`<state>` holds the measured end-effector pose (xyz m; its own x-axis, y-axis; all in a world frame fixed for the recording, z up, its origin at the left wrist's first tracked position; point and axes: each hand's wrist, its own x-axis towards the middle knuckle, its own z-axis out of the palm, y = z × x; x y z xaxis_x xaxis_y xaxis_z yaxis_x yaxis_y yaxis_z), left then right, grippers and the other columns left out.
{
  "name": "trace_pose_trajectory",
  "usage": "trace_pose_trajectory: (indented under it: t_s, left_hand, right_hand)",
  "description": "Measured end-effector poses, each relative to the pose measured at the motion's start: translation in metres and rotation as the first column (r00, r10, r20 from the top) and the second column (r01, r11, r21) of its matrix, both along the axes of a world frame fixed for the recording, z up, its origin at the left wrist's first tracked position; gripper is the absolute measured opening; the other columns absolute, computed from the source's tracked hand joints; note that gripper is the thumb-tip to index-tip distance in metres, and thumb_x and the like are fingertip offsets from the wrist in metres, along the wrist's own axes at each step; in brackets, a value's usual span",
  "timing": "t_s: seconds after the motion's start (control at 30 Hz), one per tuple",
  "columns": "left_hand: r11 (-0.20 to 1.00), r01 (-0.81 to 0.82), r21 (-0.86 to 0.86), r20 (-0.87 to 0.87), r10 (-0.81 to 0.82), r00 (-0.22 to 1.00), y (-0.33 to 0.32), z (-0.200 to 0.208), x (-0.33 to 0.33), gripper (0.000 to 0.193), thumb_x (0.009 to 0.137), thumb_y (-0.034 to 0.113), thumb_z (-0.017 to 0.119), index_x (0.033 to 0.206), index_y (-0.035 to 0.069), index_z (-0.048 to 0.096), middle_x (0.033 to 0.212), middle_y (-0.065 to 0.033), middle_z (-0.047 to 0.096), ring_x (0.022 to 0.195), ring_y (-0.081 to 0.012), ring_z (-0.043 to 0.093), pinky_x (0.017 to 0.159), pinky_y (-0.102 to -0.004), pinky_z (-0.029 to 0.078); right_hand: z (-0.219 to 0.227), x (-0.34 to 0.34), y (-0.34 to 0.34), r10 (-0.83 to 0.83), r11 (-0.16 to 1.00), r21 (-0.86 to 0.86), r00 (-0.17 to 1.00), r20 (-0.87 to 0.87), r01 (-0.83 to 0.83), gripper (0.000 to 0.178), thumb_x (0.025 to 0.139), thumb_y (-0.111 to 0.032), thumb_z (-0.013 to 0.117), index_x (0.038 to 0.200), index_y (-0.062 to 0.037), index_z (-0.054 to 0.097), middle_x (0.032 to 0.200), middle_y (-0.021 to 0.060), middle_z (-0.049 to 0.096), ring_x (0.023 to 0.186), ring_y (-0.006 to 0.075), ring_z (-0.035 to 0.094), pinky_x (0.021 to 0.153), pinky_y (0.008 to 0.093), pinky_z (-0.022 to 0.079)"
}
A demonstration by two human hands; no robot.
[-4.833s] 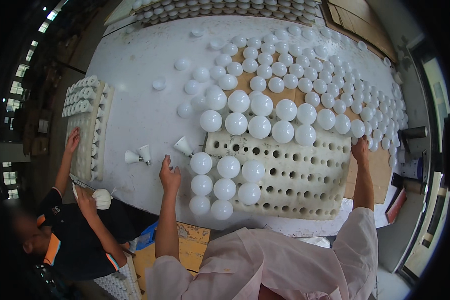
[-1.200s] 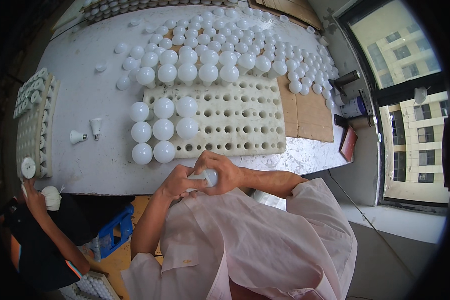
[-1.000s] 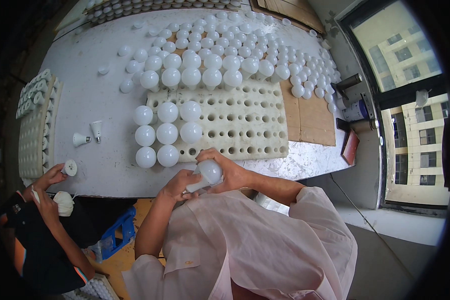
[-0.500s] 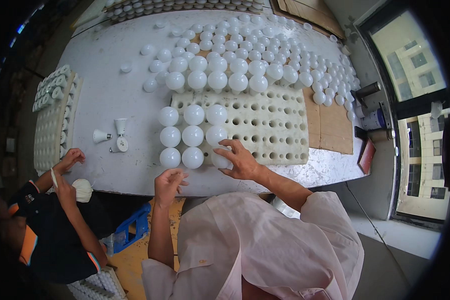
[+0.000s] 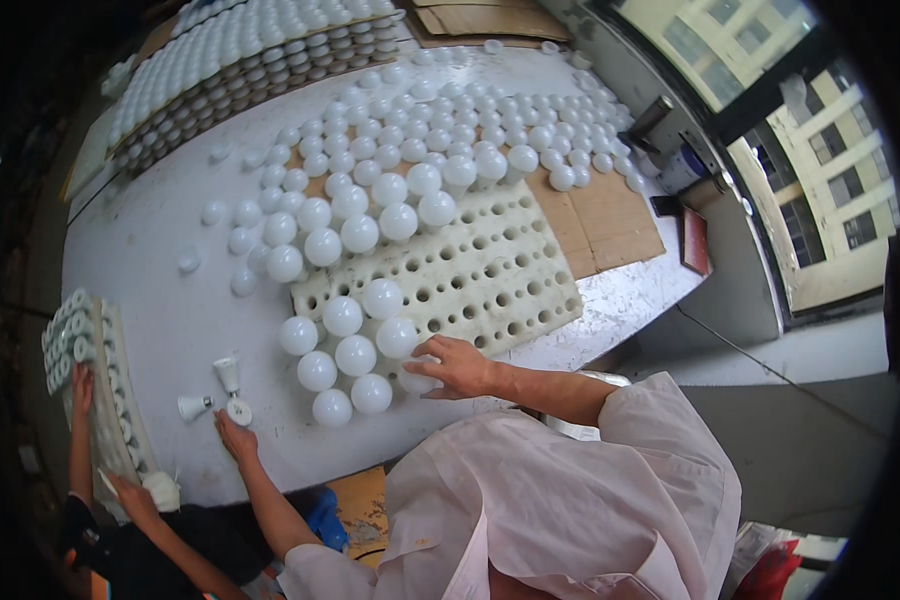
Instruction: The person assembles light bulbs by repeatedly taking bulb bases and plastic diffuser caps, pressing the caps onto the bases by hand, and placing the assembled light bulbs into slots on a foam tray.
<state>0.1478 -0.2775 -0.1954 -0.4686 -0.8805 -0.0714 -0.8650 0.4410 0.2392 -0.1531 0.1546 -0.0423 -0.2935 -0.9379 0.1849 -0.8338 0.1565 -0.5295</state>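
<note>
Light bulbs [image 5: 355,355] stood in a foam tray [image 5: 470,275].
Left of the tray, the left hand [image 5: 236,437] was at a lamp base [image 5: 239,411], grip unclear; at its near edge, the right hand [image 5: 456,368] held one bulb [image 5: 411,380]; white domes [image 5: 390,135] lay beyond.

Under my right fingers [image 5: 432,348], the bulb [image 5: 419,379] shows a smooth, glossy surface, contrasting with the matt, foam-like tray [image 5: 562,301], the dull cardboard [image 5: 598,236], the slightly shiny, scuffed worktop [image 5: 155,225] and the matt cloth of my shirt [image 5: 570,490].
</note>
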Motion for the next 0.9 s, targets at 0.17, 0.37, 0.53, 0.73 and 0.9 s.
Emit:
trace_pose_trajectory:
  t_s: [0.17,0.37,0.53,0.73,0.9]
  left_hand:
    - [0.995,0.078,0.056,0.132,-0.085,0.988,0.003,0.040,-0.056,0.040,0.072,0.003,0.070,0.109,0.003,0.053,0.112,-0.0215,0.060,0.105,-0.0388,0.056,0.091,-0.0427,0.045]
    - [0.988,-0.120,0.097,-0.088,0.128,0.988,0.025,0.033,-0.037,0.039,0.073,0.008,0.072,0.108,0.001,0.057,0.098,-0.0174,0.066,0.092,-0.0359,0.063,0.080,-0.0414,0.050]
    - [0.752,-0.106,0.650,-0.575,0.579,0.578,0.073,0.052,0.004,0.047,0.084,0.012,0.063,0.126,-0.002,0.046,0.123,-0.0170,0.056,0.103,-0.0276,0.059,0.087,-0.0399,0.047]
    - [0.507,0.310,0.805,-0.554,0.829,0.083,0.170,0.131,-0.030,0.038,0.093,0.016,0.050,0.126,0.000,0.045,0.130,-0.0187,0.050,0.102,-0.0236,0.058,0.084,-0.0379,0.048]
    - [0.506,0.430,0.748,-0.639,0.725,0.259,0.231,0.173,-0.057,0.046,0.087,0.018,0.056,0.127,0.001,0.041,0.132,-0.0216,0.048,0.091,-0.0216,0.057,0.077,-0.0359,0.047]
  right_hand:
    - [0.003,-0.002,0.007,-0.066,0.998,-0.019,0.997,0.047,0.067,0.071,0.062,-0.019,0.078,0.126,-0.0181,0.047,0.112,0.0105,0.049,0.095,0.0287,0.054,0.080,0.0393,0.049]
    - [-0.005,-0.022,0.033,-0.075,0.997,0.015,0.975,0.209,0.074,0.071,0.068,-0.015,0.074,0.133,-0.0173,0.044,0.120,0.0129,0.048,0.099,0.0276,0.058,0.082,0.0361,0.052]
    - [-0.025,-0.137,0.108,-0.555,0.796,-0.273,0.831,0.025,0.540,0.055,0.071,-0.006,0.073,0.123,-0.0102,0.054,0.111,0.0148,0.056,0.095,0.0291,0.060,0.079,0.0355,0.052]
    - [-0.083,-0.321,0.218,-0.918,0.384,-0.167,0.357,-0.173,0.908,0.066,0.072,-0.020,0.073,0.132,-0.0119,0.045,0.128,0.0184,0.047,0.116,0.0334,0.047,0.095,0.0413,0.043]
    - [-0.117,-0.400,0.228,-0.918,0.308,0.094,0.322,-0.231,0.947,0.076,0.071,-0.032,0.072,0.138,-0.0202,0.038,0.141,0.0163,0.035,0.127,0.0354,0.038,0.100,0.0446,0.041]
